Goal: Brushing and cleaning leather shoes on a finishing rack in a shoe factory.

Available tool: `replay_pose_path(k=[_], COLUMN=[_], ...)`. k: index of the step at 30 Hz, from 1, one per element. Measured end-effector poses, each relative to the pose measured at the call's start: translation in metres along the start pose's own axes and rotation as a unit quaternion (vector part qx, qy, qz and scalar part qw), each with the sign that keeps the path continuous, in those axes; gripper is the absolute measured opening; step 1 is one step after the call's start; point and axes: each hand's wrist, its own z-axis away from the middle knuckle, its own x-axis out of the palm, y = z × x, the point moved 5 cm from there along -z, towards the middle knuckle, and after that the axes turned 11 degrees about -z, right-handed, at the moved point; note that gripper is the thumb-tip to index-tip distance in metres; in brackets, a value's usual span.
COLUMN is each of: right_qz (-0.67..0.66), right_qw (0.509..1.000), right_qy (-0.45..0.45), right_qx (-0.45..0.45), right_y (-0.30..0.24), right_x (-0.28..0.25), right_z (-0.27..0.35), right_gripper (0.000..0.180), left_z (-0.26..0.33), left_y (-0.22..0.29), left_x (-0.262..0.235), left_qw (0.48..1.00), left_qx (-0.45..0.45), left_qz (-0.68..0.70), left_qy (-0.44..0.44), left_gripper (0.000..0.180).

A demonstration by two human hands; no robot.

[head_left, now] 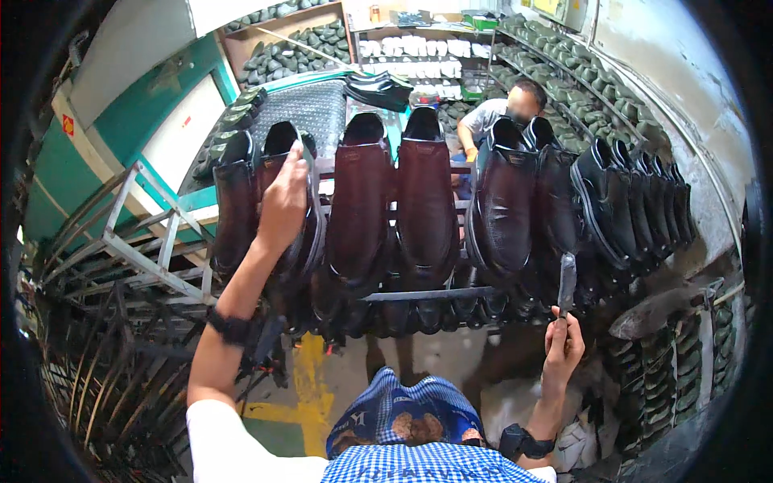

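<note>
My left hand (284, 201) is at the opening of a dark slip-on shoe (270, 173), its fingers together along the right side of the collar. The thumb cannot be made out. Lower on the right, my right hand (561, 348) pinches the lower end of a slim tool with a flat grey head (567, 283). The tool points upward, close to the toe of another dark shoe (557, 197); whether they touch is unclear. Between my hands, two glossy reddish-black slip-on shoes (360, 201) stand toe-down, side by side on a metal rack (427, 295).
More black shoes (636, 193) line the rack's right end, with further rows below. A metal frame (161, 241) stands at left. Beyond the rack, a person (489, 121) sits near shelves of green shoe lasts (564, 72). Dark shoes (378, 88) lie on a far table.
</note>
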Motion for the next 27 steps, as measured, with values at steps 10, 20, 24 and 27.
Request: replay_pose_path(k=[10, 20, 24, 27], right_qz=[-0.017, -0.005, 0.013, 0.031], right_qw=[0.997, 0.998, 0.997, 0.997], right_qy=[0.015, 0.030, 0.018, 0.013], right_qx=[0.067, 0.063, 0.077, 0.068], right_y=[0.021, 0.040, 0.043, 0.045], right_x=[-0.027, -0.061, -0.061, -0.059], right_z=[0.000, -0.001, -0.006, -0.008], right_gripper=[0.020, 0.018, 0.018, 0.018], left_z=[0.064, 0.095, 0.033, 0.061], left_y=[0.104, 0.101, 0.095, 0.106], left_x=[0.050, 0.049, 0.016, 0.062], left_qw=[0.936, 0.926, 0.980, 0.861], left_qx=[0.320, 0.228, 0.118, 0.321], left_qz=[-0.019, -0.030, -0.154, -0.320], left_qy=[-0.149, -0.300, 0.039, -0.231], left_gripper=[0.024, 0.015, 0.015, 0.029])
